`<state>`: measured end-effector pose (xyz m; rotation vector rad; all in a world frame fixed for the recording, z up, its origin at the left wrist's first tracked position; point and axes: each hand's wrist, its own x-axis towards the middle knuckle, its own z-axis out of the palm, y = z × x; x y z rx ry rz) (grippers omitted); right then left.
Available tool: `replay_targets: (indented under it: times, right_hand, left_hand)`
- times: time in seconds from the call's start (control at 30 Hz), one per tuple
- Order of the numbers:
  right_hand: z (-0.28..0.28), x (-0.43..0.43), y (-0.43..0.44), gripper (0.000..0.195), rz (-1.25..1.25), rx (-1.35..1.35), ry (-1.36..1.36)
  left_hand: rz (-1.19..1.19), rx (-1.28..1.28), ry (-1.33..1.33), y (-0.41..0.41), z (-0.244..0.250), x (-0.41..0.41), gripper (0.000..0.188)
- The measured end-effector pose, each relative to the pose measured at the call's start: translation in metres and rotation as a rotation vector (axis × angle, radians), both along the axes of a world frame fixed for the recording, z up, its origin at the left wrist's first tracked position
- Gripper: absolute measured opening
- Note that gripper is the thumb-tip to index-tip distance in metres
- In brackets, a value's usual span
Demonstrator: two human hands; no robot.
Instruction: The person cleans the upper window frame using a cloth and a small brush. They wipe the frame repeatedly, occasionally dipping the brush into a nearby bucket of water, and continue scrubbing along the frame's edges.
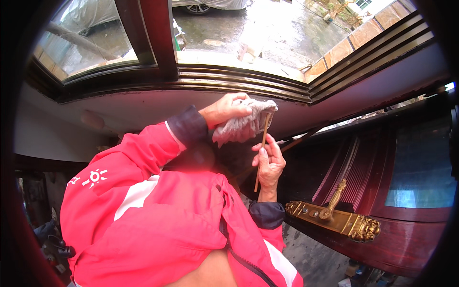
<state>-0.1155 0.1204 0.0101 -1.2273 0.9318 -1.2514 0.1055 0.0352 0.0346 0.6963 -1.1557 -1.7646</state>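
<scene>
My left hand (pixel 224 109) grips a crumpled grey cloth (pixel 242 123) by its upper left part, just below the window track (pixel 244 77). In my right hand (pixel 270 163) is a thin wooden stick (pixel 265 132), pinched between thumb and fingers. The stick's upper end touches or lies inside a fold at the cloth's right edge; which of these I cannot tell. Its lower end sticks out below my fingers.
On the right stands a dark red door (pixel 405 233) with an ornate brass handle (pixel 333 211) and a glass pane (pixel 423 165). A window frame (pixel 166 43) rises at the upper left. Outside are a covered car (pixel 211 3) and a pale container (pixel 247 52) on the ledge.
</scene>
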Motion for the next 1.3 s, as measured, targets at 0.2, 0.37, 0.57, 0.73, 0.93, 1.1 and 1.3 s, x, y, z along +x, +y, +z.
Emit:
replay_targets:
  times: [0.2,0.37,0.57,0.73,0.93,1.1,1.3]
  right_hand:
    - [-0.022,-0.027,0.024,0.026,0.167,0.154,0.000]
    - [-0.005,-0.051,0.010,0.014,-0.154,-0.151,-0.466]
    - [0.022,-0.034,-0.017,0.016,-0.255,-0.363,-0.635]
    - [0.026,-0.020,-0.023,0.012,-0.267,-0.385,-0.705]
    - [0.024,0.009,-0.018,0.012,-0.160,-0.414,-0.685]
    - [0.029,0.019,-0.013,0.009,-0.127,-0.411,-0.591]
    - [0.016,0.016,0.005,0.005,0.010,-0.347,-0.437]
  left_hand:
    - [0.014,-0.002,0.034,-0.020,0.020,0.004,0.033]
    - [-0.091,-0.030,-0.073,-0.027,0.032,0.012,0.037]
    - [-0.140,0.014,0.057,-0.020,0.038,-0.001,0.041]
    - [-0.187,0.346,0.223,0.000,0.043,-0.010,0.043]
    - [-0.186,0.552,0.291,0.012,0.025,-0.018,0.041]
    - [-0.554,0.933,0.717,0.012,-0.006,-0.023,0.047]
    - [-0.310,0.621,0.582,0.009,-0.005,-0.017,0.049]
